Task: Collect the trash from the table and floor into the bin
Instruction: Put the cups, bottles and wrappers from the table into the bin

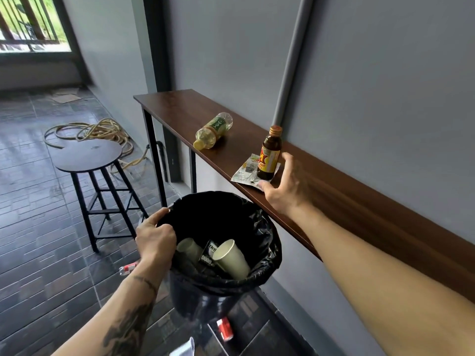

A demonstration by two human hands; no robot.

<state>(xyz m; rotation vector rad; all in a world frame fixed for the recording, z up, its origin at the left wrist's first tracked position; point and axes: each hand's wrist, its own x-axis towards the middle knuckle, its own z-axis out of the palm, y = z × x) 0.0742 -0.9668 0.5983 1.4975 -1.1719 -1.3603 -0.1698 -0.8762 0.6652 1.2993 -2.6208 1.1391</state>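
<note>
Your left hand (155,237) hides part of the bin's near rim; its grip is closed on the edge of the black plastic liner at nine o'clock on the round black bin (267,255). Behind that wrist, a small clear bottle with a red-and-white label (127,269) on the floor is mostly covered. At six o'clock below the bin, a red and white packet (225,328) lies on the tiled floor, and a pale scrap (185,349) is cut off by the bottom edge.

The print on the brown glass bottle with a gold cap (269,155) is too blurred to read; only a red and yellow label shows. Inside the bin, a dark carton (209,253) shows the letters "Den" between two pale green paper cups (231,258).

Your right hand (284,186) has a wide grip, fingers spread just beside the brown bottle, which stands upright on a crumpled white wrapper (244,173) on the long brown wooden surface (359,201). At eleven o'clock from it lies a clear plastic bottle of yellow liquid with a green label (213,131).
</note>
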